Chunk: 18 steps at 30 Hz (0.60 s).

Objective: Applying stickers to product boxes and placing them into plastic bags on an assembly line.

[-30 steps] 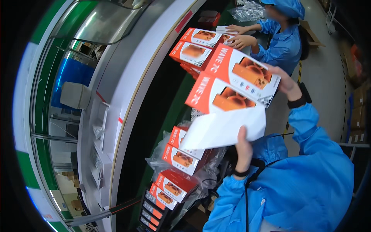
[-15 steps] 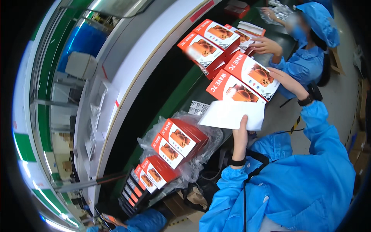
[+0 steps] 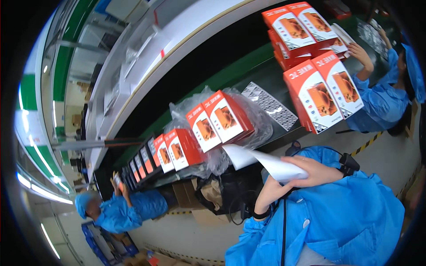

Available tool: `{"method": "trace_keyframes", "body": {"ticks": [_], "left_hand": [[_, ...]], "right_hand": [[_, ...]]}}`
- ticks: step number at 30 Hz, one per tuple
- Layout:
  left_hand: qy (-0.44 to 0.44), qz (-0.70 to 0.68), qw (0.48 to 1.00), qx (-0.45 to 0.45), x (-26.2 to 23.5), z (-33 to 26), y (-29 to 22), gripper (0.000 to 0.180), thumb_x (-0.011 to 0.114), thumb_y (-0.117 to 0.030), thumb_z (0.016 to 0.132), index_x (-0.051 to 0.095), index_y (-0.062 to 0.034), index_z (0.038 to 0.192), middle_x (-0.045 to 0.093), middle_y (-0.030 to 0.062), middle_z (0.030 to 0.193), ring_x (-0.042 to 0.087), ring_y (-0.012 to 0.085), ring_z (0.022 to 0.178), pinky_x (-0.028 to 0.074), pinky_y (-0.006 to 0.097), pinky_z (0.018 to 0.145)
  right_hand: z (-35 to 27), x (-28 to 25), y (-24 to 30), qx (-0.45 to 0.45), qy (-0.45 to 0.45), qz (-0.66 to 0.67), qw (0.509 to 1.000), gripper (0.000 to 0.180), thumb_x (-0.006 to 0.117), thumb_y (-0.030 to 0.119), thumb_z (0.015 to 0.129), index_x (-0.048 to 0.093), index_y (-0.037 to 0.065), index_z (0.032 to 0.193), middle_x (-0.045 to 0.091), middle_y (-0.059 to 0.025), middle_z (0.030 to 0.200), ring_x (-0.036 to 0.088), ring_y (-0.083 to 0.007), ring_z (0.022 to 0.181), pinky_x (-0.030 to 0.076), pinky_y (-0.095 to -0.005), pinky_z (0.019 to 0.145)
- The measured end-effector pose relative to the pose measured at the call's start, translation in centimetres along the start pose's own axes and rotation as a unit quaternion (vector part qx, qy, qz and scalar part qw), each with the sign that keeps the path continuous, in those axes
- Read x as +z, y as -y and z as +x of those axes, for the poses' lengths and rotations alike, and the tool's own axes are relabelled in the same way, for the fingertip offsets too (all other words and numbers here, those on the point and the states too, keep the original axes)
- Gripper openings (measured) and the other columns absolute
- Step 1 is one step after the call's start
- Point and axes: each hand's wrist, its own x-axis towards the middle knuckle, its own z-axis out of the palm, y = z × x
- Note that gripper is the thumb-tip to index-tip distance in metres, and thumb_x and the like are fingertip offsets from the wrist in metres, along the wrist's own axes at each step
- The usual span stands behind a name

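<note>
Grips white paper (image 3: 278, 166) by one end in left hand (image 3: 271, 191) and right hand (image 3: 318, 170), close together before the blue coat (image 3: 341, 217), seemingly to steady its splayed flaps, near upright red-and-white boxes (image 3: 222, 119).

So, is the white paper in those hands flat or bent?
Bent: the white paper curls at the left hand and right hand, two flaps standing apart. One folded sheet or two, I cannot tell.
</note>
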Motion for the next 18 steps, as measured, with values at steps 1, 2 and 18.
{"method": "trace_keyframes", "body": {"ticks": [1,2,18], "left_hand": [[-0.004,0.033,0.999,-0.001,-0.2,-0.5,0.0,0.034,0.071,-0.016,0.078,0.063,0.001,0.106,0.067,0.0145,0.096,0.065,0.0223,0.091,0.049,0.032,0.078],[-0.03,0.073,0.995,-0.058,-0.5,-1.2,-0.8,0.032,0.07,-0.017,0.078,0.064,-0.001,0.105,0.067,0.0142,0.091,0.066,0.0248,0.081,0.05,0.032,0.072],[-0.292,0.166,0.938,-0.081,-13.6,-9.0,0.5,0.038,0.046,0.001,0.084,0.056,-0.0081,0.12,0.062,0.023,0.101,0.064,0.0371,0.091,0.05,0.036,0.076]], "right_hand": [[0.3,0.2,-0.3,-0.001,0.013,0.0,1.0,0.063,0.07,0.025,0.08,0.044,0.002,0.132,0.054,-0.021,0.119,0.056,-0.0342,0.105,0.046,-0.0363,0.087],[0.7,0.5,-0.9,0.021,0.037,0.0,0.999,0.052,0.069,0.024,0.08,0.051,0.002,0.124,0.058,-0.0191,0.112,0.059,-0.0331,0.1,0.047,-0.0367,0.084],[14.3,6.4,1.2,-0.006,0.027,0.006,1.0,0.036,0.072,0.01,0.076,0.059,0.003,0.109,0.06,-0.0087,0.096,0.06,-0.0166,0.078,0.048,-0.0289,0.073]]}}
